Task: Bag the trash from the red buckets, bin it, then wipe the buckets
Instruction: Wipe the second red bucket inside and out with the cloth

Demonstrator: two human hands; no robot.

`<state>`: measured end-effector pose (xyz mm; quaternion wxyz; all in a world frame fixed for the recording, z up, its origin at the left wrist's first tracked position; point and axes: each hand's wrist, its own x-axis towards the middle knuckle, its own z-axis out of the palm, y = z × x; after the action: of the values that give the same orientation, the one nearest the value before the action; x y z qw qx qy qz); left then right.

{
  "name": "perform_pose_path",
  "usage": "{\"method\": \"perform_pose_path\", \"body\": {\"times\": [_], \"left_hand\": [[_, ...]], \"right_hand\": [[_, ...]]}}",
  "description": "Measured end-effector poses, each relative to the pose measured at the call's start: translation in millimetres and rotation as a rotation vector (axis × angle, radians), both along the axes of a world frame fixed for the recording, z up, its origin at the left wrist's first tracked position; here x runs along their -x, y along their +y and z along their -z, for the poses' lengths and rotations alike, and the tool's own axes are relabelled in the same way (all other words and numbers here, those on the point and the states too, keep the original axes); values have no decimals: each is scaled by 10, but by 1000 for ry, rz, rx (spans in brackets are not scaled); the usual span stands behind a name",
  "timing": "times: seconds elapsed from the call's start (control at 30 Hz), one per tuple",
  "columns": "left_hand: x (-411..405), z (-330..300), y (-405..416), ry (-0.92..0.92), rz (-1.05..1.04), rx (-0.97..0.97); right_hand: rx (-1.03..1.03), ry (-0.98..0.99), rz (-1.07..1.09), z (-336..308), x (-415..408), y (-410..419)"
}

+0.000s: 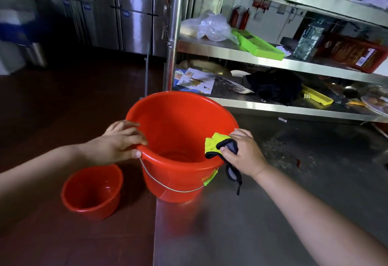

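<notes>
Mid-frame, your left hand [120, 142] grips the big bucket's [178, 139] near rim while your right hand [241, 152] pinches the cloth [216, 143] over the right rim. The bucket is likely light, springy plastic; brace the rim. A smaller bucket [92, 190] sits at lower left.

Head view, downward, close above hands [241, 152]

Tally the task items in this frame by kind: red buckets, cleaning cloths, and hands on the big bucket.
Red buckets: 2, the large bucket on the steel table and the small bucket lower down on its left.
Cleaning cloths: 1, the yellow-green cloth draped over the large bucket's rim.
Hands on the large bucket: 2, left hand and right hand.
Total: 5
</notes>
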<state>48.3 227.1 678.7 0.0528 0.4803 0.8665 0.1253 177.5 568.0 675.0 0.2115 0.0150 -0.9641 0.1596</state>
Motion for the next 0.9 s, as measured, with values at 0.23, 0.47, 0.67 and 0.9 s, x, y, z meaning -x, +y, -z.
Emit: {"method": "perform_pose_path", "body": {"times": [0.23, 0.47, 0.67, 0.9], "left_hand": [[-20, 115, 218, -211, -433, -371], [-338, 395, 727, -621, -1048, -987], [-459, 439, 985, -657, -1221, -1059], [-503, 485, 1008, -567, -1267, -1091]], "right_hand": [[575, 212, 87, 128, 220, 81], [770, 363, 152, 582, -274, 207], [639, 140, 196, 1225, -806, 293], [-31, -733, -165, 2305, -1252, 163]]}}
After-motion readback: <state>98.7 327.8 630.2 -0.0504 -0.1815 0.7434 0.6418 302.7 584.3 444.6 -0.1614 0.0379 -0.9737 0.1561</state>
